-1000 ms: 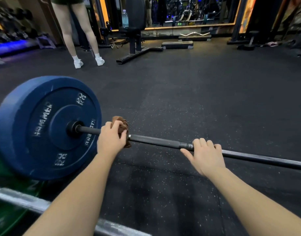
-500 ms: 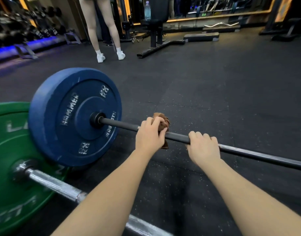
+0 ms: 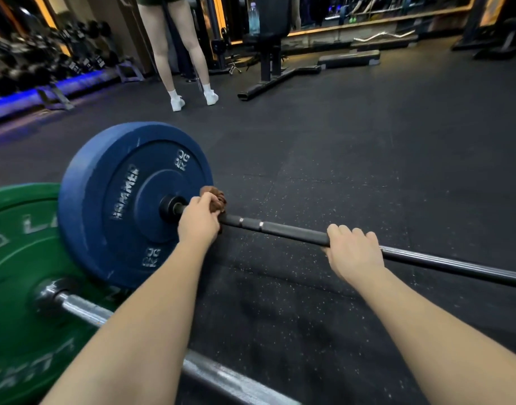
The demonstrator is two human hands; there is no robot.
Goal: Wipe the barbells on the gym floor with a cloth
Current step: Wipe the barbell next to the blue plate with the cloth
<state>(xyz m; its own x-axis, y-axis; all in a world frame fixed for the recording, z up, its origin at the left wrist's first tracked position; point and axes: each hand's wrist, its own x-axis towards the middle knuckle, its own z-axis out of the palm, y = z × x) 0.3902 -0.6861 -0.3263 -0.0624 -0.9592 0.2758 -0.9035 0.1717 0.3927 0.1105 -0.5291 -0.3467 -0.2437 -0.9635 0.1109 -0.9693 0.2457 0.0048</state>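
1. a dark rubber floor with pale flecks, laid in tiles with faint seams.
2. at far left, a rack of black dumbbells, with a blue light strip glowing along its base.
3. a person in white socks and shoes stands near the rack; only the legs show.
4. at back centre, a black padded bench machine, with a clear water bottle just beside its pad.
5. to its right, a low black step platform lies before a mirrored wall edged in orange light.
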